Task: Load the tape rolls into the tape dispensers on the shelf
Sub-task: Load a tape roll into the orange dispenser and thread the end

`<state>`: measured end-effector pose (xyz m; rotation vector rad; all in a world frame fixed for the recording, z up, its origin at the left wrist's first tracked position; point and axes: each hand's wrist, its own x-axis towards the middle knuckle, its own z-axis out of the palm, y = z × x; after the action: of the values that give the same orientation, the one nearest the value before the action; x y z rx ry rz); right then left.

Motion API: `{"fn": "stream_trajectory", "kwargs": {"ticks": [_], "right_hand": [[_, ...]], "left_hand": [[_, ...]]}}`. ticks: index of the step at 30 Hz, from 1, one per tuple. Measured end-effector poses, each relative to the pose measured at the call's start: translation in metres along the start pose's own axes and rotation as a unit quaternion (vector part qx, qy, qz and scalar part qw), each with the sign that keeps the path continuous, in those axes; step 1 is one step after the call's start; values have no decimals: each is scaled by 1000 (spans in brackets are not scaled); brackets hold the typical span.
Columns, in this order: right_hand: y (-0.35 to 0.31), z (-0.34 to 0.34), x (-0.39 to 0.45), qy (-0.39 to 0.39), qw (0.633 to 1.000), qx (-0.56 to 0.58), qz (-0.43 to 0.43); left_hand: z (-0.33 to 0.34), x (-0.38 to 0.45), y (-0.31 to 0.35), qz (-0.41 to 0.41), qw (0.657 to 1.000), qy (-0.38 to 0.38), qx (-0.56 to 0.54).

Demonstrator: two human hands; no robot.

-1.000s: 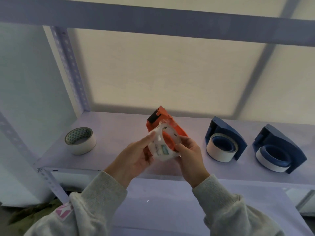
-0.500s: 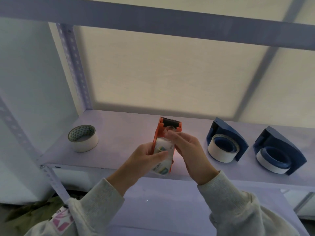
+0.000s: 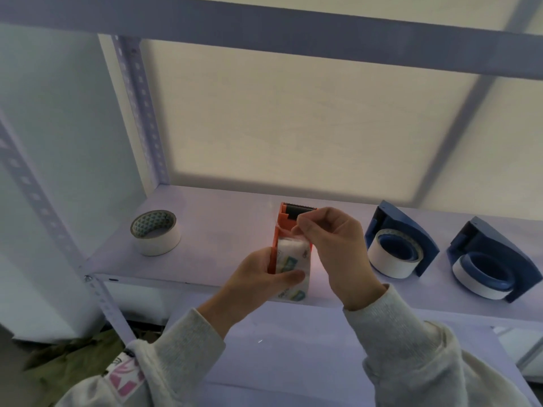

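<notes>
Tape roll (image 3: 291, 267), clear with printed patches, is sitting in the orange dispenser (image 3: 283, 227), which is being held just above the front edge of the shelf (image 3: 223, 230). The left hand (image 3: 261, 282) is wrapping around the dispenser's near end, thumb lying across the roll. The right hand (image 3: 338, 245) is pinching the loose end of the tape between thumb and forefinger, just below the dispenser's serrated black cutter (image 3: 299, 207).

The shelf surface is looking pale lilac and smooth. A spare white roll (image 3: 155, 232) with a patterned core is lying flat on it to the left, well apart from the hands. Two blue dispensers are resting to the right, the nearer one (image 3: 399, 245) and the farther one (image 3: 496, 259), each with a white roll seated in it. Perforated metal uprights (image 3: 141, 113) are framing the left side, a crossbeam (image 3: 264, 33) is running overhead, and a cream panel (image 3: 293, 127) is backing the shelf. A lower board (image 3: 293, 348) is showing beneath the pale sleeves (image 3: 411, 362).
</notes>
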<state>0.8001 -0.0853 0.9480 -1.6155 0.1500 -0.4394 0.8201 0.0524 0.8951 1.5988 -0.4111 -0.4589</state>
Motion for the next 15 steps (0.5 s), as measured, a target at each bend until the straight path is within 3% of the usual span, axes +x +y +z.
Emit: {"fn": "stream_trajectory", "kwargs": {"ticks": [4, 7, 9, 11, 15], "right_hand": [[6, 2, 1, -16, 966, -258, -4], [8, 5, -1, -54, 948, -313, -2], [10, 7, -1, -40, 930, -362, -58], [10, 12, -4, -20, 922, -369, -118], [0, 18, -13, -35, 961, -233, -145]], "left_hand": [[3, -1, -1, 8, 1000, 10, 10], [3, -2, -2, 18, 1000, 10, 13], [3, -1, -3, 25, 1000, 3, 6], [1, -1, -2, 30, 1000, 3, 6], [-5, 4, 3, 28, 999, -12, -41]]}}
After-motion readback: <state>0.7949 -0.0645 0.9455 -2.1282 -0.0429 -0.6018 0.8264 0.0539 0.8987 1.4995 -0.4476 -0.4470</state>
